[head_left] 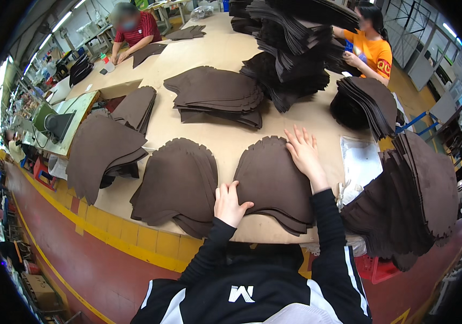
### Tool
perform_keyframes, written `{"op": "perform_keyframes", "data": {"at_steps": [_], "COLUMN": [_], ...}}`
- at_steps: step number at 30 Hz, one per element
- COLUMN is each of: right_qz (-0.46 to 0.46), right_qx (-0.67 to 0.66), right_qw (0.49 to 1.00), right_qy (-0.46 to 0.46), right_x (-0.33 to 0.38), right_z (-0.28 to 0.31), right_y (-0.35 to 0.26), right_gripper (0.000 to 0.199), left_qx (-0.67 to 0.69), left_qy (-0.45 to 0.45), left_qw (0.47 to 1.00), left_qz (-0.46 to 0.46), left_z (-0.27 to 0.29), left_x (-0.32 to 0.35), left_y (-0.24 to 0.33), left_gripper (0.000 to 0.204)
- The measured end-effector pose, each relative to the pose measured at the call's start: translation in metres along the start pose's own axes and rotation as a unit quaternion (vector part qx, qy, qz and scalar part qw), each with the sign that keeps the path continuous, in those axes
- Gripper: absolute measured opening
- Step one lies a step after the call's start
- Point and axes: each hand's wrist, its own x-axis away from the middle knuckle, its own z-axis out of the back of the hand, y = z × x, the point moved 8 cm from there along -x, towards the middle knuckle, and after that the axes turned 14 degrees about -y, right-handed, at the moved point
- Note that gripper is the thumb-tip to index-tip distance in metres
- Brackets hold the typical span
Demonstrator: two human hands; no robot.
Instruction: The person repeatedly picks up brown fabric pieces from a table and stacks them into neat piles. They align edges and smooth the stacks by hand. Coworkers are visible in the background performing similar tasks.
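Note:
In front of me a stack of dark brown cut fabric or leather panels lies on the tan table, with rounded, notched far edges. My right hand rests on its upper right edge, fingers stretched out and spread. At the stack's near left edge is my left hand, thumb out over the panels and fingers apart, gripping nothing that I can see. Just left of it lies a similar brown stack, its lower layers fanned out a little. Both stacks lie flat close to the table's near edge.
More brown stacks surround me: a draped one at left, one farther back, a tall pile beyond, and a large fanned one at right. Two people, in red and orange, work across the table.

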Motion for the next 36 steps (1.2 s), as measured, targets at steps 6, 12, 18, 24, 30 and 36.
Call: {"op": "perform_keyframes", "data": {"at_steps": [6, 12, 18, 24, 30, 36], "right_qz": [0.046, 0.062, 0.163, 0.234, 0.059, 0.002], "right_qx": [-0.097, -0.117, -0.01, 0.069, 0.051, -0.023], "right_qw": [0.994, 0.991, 0.986, 0.968, 0.996, 0.998], "right_qy": [0.001, 0.005, -0.037, -0.067, -0.053, 0.058], "right_x": [0.098, 0.142, 0.126, 0.066, -0.026, 0.039], "right_z": [0.014, 0.036, 0.0, -0.044, -0.024, 0.015], "right_y": [-0.003, -0.005, -0.069, -0.109, -0.031, 0.016], "right_gripper": [0.046, 0.048, 0.047, 0.044, 0.049, 0.05], "left_qx": [0.131, 0.261, -0.088, 0.143, -0.009, 0.004], "left_qy": [-0.015, 0.076, 0.224, 0.167, 0.03, 0.074], "left_qw": [0.991, 0.961, 0.946, 0.975, 0.999, 0.997], "left_qz": [-0.032, -0.057, 0.218, 0.022, -0.025, 0.001], "left_z": [0.016, 0.12, 0.221, 0.141, 0.01, 0.01], "left_x": [-0.003, 0.042, 0.11, 0.078, 0.011, 0.004], "left_y": [0.008, -0.015, -0.119, -0.075, -0.002, -0.005], "left_gripper": [0.052, 0.039, 0.041, 0.031, 0.064, 0.058]}}
